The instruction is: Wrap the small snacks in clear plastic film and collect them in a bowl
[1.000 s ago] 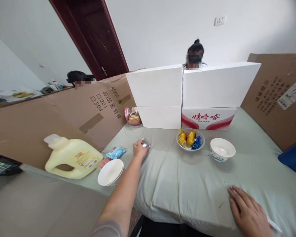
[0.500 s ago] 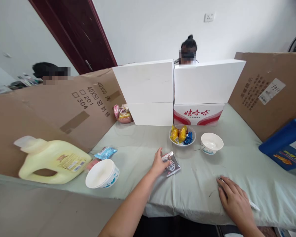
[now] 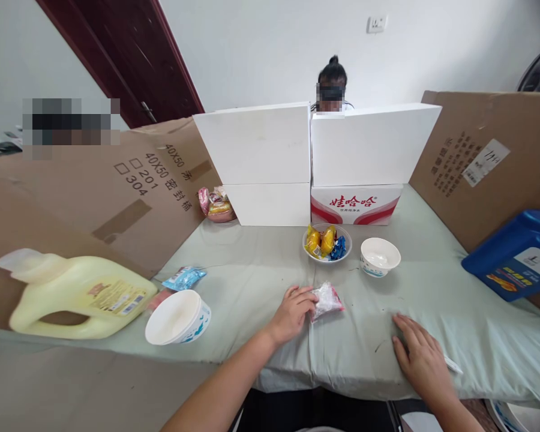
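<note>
The left hand [image 3: 291, 312] reaches up from the lower edge of the view, forearm slanting toward one o'clock, wrist nearly straight. Its fingers are loosely curled and pinch the left edge of a small clear snack packet [image 3: 327, 299] with red trim, which lies on the pale green tablecloth [image 3: 261, 270] just at the hand's three o'clock. The packet rests flat on the cloth, near the table's front edge.

The right hand [image 3: 420, 360] lies palm down on the cloth at about four o'clock from the packet, well apart from it. Its fingers are spread and flat, pointing toward eleven o'clock, and it grips nothing; a thin white strip [image 3: 453, 363] pokes out from under its outer edge.

At twelve o'clock from the packet stands a bowl of wrapped sweets [image 3: 326, 242], with an empty white bowl [image 3: 380, 256] just beside it at its three o'clock. At the left hand's nine o'clock sits a stack of paper bowls [image 3: 178, 316], and beyond it a yellow jug [image 3: 78, 295] lies on its side. A blue container [image 3: 513, 255] leans at the far right. White boxes [image 3: 315, 162] stand along the far side of the table.
</note>
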### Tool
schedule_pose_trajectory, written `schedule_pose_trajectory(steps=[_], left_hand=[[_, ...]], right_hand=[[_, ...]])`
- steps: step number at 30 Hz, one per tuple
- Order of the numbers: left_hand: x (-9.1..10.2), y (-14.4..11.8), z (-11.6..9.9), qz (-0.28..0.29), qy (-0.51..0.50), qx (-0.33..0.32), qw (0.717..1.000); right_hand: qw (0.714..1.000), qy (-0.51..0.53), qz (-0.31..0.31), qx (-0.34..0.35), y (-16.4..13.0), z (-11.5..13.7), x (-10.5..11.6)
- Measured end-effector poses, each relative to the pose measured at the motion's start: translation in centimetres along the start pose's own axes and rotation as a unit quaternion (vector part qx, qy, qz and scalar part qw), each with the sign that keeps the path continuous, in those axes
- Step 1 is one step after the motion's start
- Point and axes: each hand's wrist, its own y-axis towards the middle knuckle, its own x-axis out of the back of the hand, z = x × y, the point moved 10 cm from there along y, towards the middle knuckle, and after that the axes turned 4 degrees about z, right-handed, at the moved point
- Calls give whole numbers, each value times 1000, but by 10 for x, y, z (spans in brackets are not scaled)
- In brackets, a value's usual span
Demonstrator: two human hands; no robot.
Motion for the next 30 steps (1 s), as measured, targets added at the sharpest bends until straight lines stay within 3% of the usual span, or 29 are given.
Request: schedule_pose_trajectory(steps=[3, 6, 8, 10, 13, 16, 19, 21, 27, 30], left_hand=[[2, -23, 9, -37, 19, 30, 999], [4, -35, 12, -88, 5, 80, 993], [-4, -35, 15, -93, -6, 117, 989], [-14, -31, 19, -94, -12, 150, 984], [-25, -25, 24, -105, -32, 166, 980], [-29, -23, 26, -116, -61, 147, 980], [-28, -28, 28, -124, -75, 146, 979], [-28, -31, 30, -126, -66, 154, 978], [-19, -23, 13, -140, 35, 114, 983], [-18, -7, 10, -145, 66, 142, 977]], right_hand=[[999, -26, -19, -43, -1, -14, 11], [992, -76, 25, -97, 5, -35, 4], [994, -49, 56, -81, 17, -32, -7], [997, 22, 71, -32, 37, -9, -14], [986, 113, 106, 56, 68, 52, -21], [972, 116, 146, 141, 88, 119, -25], [965, 83, 176, 174, 93, 145, -30], [969, 69, 185, 149, 90, 127, -34], [988, -2, 150, 25, 59, 14, -33], [995, -36, 93, -16, 47, 0, -22]])
